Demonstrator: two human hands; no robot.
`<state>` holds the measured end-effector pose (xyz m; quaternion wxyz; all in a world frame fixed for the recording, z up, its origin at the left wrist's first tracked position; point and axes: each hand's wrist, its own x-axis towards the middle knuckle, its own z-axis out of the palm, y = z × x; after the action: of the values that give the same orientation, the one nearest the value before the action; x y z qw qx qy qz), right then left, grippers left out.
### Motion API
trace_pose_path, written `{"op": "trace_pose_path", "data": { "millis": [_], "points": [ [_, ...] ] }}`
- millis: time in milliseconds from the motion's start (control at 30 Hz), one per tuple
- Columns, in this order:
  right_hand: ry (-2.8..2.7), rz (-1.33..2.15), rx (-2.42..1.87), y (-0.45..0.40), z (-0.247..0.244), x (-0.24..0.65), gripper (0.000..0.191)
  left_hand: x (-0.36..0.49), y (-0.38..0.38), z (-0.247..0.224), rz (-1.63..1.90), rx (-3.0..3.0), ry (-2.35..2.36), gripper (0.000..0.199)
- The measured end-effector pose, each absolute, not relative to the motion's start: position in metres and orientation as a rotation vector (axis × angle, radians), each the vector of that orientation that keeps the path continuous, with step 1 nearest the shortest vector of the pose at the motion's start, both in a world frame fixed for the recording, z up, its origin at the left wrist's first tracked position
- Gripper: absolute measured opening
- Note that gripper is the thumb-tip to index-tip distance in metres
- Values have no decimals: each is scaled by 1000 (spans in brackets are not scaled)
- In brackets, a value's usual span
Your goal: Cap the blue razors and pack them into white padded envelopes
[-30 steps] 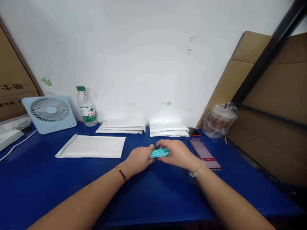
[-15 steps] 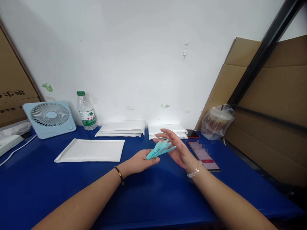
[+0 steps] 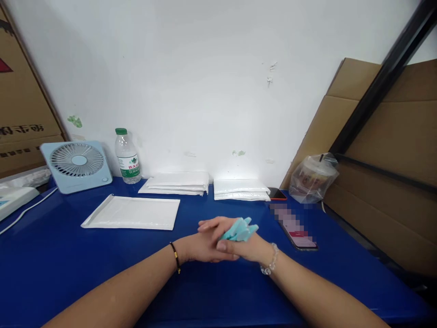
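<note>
A bunch of light blue strips (image 3: 241,229) sticks up between my two hands, above the blue table (image 3: 218,291). My left hand (image 3: 200,247) lies under and against the right one, its fingers partly hidden behind it. Wrapped over the left hand, my right hand (image 3: 251,247) has its thumb along the near side of the blue bunch and its fingers curled to the left. The lower part of the bunch is hidden by the hands. Left of them a flat white padded envelope (image 3: 133,212) lies on the table.
Two stacks of white envelopes (image 3: 175,182) (image 3: 241,188) lie by the wall. A blue fan (image 3: 78,166) and a water bottle (image 3: 128,159) stand at the left. Two phones (image 3: 295,228) (image 3: 277,194), a bagged cup (image 3: 313,177) and cardboard (image 3: 385,182) are at the right.
My right hand has come down and left and closed over the left hand and the blue bunch. The bunch sits slightly lower and farther right. The camera view has shifted a little.
</note>
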<state>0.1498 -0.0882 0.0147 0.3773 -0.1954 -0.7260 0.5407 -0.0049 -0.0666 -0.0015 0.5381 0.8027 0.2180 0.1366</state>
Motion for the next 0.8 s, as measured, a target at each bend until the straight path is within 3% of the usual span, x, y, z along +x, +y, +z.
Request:
{"op": "trace_pose_path", "data": {
  "millis": [33, 133, 267, 467, 600, 800],
  "points": [
    [-1864, 1359, -508, -90, 15, 147, 15, -4, -67, -2, 328, 1962, 494, 26],
    [-1667, 1292, -555, -84, 12, 147, 28, -7, -61, -3, 451, 2058, 508, 31],
    [-1327, 1208, -669, -59, 2, 163, 26, -36, -34, 3, 726, 2309, 1069, 41],
    [-1388, 1264, -789, -40, -18, 176, 22, -97, -12, 25, 152, 2247, 2013, 70],
    [-1540, 1301, -849, -45, -22, 173, 26, -104, -10, 25, -193, 2136, 2006, 82],
    [-1513, 1360, -865, -46, -25, 170, 28, -91, -20, 22, -238, 2059, 1730, 64]
  ]
}}
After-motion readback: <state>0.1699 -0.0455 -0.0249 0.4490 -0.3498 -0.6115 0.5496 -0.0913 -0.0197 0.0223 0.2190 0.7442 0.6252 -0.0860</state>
